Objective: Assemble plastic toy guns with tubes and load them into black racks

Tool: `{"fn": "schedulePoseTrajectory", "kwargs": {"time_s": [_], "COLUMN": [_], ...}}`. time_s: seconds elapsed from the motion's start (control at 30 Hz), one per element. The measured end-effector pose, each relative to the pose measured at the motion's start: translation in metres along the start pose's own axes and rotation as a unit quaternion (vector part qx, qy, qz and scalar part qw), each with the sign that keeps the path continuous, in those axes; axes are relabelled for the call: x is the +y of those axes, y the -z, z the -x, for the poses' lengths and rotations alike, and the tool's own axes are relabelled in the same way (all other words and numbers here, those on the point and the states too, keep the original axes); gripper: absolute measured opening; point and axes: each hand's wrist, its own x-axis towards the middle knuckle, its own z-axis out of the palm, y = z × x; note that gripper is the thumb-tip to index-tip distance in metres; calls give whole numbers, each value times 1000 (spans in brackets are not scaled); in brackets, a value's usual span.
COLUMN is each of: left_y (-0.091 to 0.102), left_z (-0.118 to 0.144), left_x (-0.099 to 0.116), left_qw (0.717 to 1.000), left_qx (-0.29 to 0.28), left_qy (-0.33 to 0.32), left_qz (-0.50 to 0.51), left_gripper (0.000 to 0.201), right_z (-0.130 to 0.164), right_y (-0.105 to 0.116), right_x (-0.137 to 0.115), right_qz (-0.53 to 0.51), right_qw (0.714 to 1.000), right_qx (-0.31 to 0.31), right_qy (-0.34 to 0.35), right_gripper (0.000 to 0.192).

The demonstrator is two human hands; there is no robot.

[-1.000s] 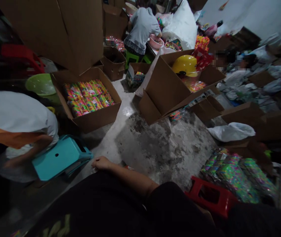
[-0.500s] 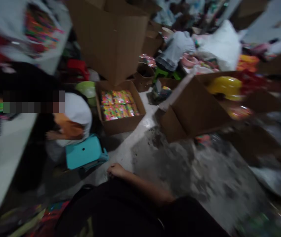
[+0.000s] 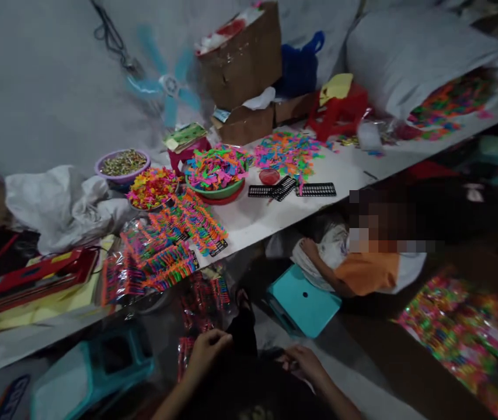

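Low in the view, my left hand (image 3: 210, 347) is beside my black-clothed body, its fingers curled. What it holds, if anything, is hidden. To its right, my right hand (image 3: 303, 360) is also closed in front of me, with something dark at its fingers that I cannot make out. Near my left hand, clear packs of small coloured plastic pieces (image 3: 200, 306) lie below the table edge. A turquoise stool (image 3: 305, 300) stands beyond my right hand. My foot (image 3: 243, 298) shows on the floor between them.
On a long white table (image 3: 257, 224) are packed coloured pieces (image 3: 170, 262), a green basin (image 3: 226, 191) heaped with pieces, black grids (image 3: 316, 189) and a red stool (image 3: 340, 111). A co-worker's orange-and-white sleeve (image 3: 366, 273) is beside a carton of bright packs (image 3: 472, 344). Another turquoise stool (image 3: 95, 373) stands left.
My view has swung left from the floor and cartons to the table. Both hands now show, where only one hand showed before. The co-worker now appears on the right.
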Motion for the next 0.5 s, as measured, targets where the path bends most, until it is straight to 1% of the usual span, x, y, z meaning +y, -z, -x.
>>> {"fn": "schedulePoseTrajectory", "kwargs": {"time_s": [0.07, 0.2, 0.3, 0.4, 0.5], "left_y": [12, 39, 63, 83, 93], "left_z": [-29, -96, -139, -166, -179], "left_x": [-9, -10, -12, -18, -24], "left_qw": [1000, 998, 997, 993, 988], "left_qx": [-5, -20, -23, -22, -26], "left_qy": [6, 21, 45, 74, 101], "left_qz": [17, 47, 64, 84, 111], "left_gripper": [41, 40, 43, 51, 60], "right_z": [-19, -58, -77, -83, -82], "right_y": [-9, -29, -49, -67, -75], "right_x": [-26, -84, -119, -142, -160], "right_qz": [7, 8, 2, 6, 24], "right_qw": [1000, 1000, 1000, 1000, 999], "right_qx": [2, 20, 22, 15, 10], "right_qy": [-8, -19, -18, -17, -23], "right_gripper": [18, 13, 11, 11, 10]}}
